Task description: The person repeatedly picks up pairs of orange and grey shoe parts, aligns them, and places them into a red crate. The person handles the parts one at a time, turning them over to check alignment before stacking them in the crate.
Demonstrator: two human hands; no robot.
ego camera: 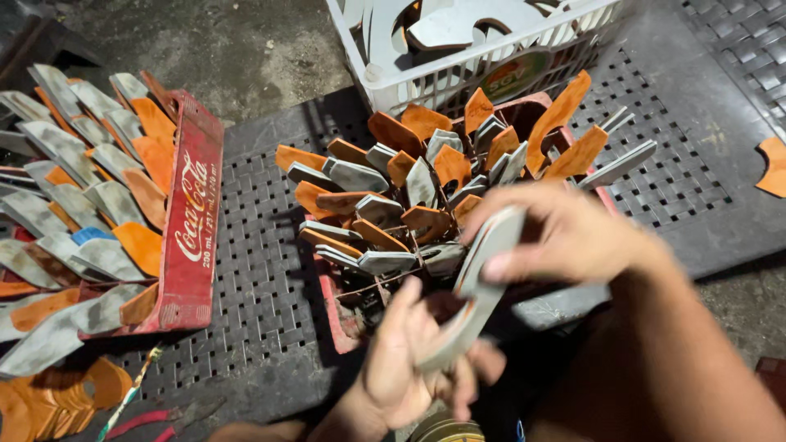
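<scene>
Both the left hand (409,360) and right hand (565,237) pinch one curved grey sole piece (479,286) between them.

a dark perforated plastic mat (270,270) covers the rough concrete floor (246,49). standing on the mat: a red crate (192,221) at left, a second red crate (340,315) at centre, a white basket (458,69) behind it. one orange curved piece (772,166) lies at the right edge.

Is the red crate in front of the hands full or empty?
Full. The red crate is packed with upright grey and orange curved pieces sticking up past its rim.
</scene>
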